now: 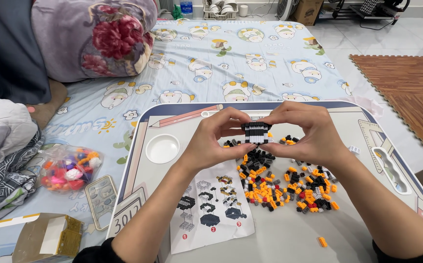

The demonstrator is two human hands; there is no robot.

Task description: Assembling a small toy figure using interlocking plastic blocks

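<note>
Far left, on bedding: a clear bag of mixed coloured pieces [70, 168] lies beside a folded blanket; a phone [101, 199] lies face up just beside the lap table's [182, 114] left edge; an opened cardboard box [48, 236] sits below them.
Table, left part: a round cup recess [162, 148], nothing in it; a printed instruction sheet [211, 207] lies flat below it, partly under the left forearm.
Left hand [211, 141]: closed narrowly, thumb and fingertips pinching the left side of the small black-and-white brick assembly [256, 132].
Assembly position: held above the table, over the loose pile, between both hands.
Right hand [309, 136]: closed likewise, gripping the assembly's right side.
Table, centre to right: loose bricks [284, 187] in orange, black, grey and a few red, spread in two touching heaps; one orange brick [322, 241] lies well apart, near the front edge.
Risk, judged: uneven squeeze from the two grips could split the assembly, dropping parts into the pile below, where matching colours would hide them.
Risk, judged: the stray orange brick could be swept off by the right forearm.
</note>
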